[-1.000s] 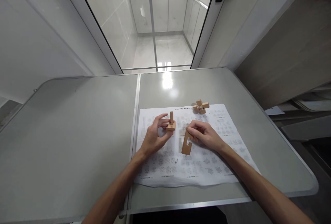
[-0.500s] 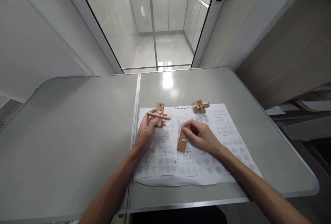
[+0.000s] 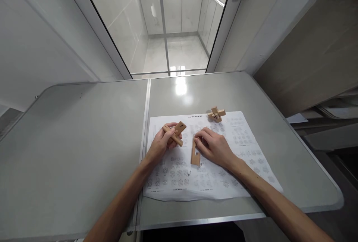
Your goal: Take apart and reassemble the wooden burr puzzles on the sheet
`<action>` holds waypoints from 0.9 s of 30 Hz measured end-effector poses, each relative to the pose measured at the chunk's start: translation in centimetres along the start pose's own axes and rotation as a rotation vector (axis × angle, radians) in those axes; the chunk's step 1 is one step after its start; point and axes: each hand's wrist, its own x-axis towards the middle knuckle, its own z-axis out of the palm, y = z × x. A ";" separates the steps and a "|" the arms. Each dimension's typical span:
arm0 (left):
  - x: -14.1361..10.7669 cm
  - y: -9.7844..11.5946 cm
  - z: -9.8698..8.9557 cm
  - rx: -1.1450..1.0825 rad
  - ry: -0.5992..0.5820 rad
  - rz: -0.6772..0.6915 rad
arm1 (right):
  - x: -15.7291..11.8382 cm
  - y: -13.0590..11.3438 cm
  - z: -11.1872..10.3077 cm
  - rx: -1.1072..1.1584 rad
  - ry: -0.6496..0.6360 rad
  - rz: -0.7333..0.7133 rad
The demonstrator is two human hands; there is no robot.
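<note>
Over the left half of a printed instruction sheet (image 3: 173,193), my left hand (image 3: 161,141) is closed on two crossed wooden puzzle pieces. One is a flat piece (image 3: 180,125) with a dark mark near its end; the other is a narrow stick (image 3: 177,140) lying across it. My right hand (image 3: 214,145) pinches the upper end of a notched wooden puzzle piece (image 3: 195,159), low over the sheet. Its cut-out faces right, and my fingers hide its top. Beyond my right hand stands a small assembled wooden puzzle (image 3: 216,114) of crossed pieces, marked with a dark figure.
The sheet lies on a grey folding table (image 3: 84,152) with a metal seam (image 3: 147,100) left of the paper. A glazed door (image 3: 165,25) rises behind the far edge. Shelves with papers (image 3: 335,109) stand to the right.
My left hand has turned its two pieces, so the stick now slants down to the right and the flat piece points up right. The notched piece in my right hand has turned slightly.
</note>
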 end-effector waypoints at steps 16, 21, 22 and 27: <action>-1.1 0.1 0.3 0.341 -0.174 0.039 | 0.0 0.0 -1.1 0.431 -0.103 0.054; -1.1 -0.2 0.4 0.458 -0.237 0.096 | 0.0 0.1 -0.9 0.483 -0.121 0.030; -1.2 -0.2 0.4 0.472 -0.245 0.105 | 0.0 0.1 -0.8 0.478 -0.121 0.019; -1.5 -0.1 0.9 0.525 -0.288 0.131 | -0.1 0.1 -0.7 0.443 -0.142 -0.002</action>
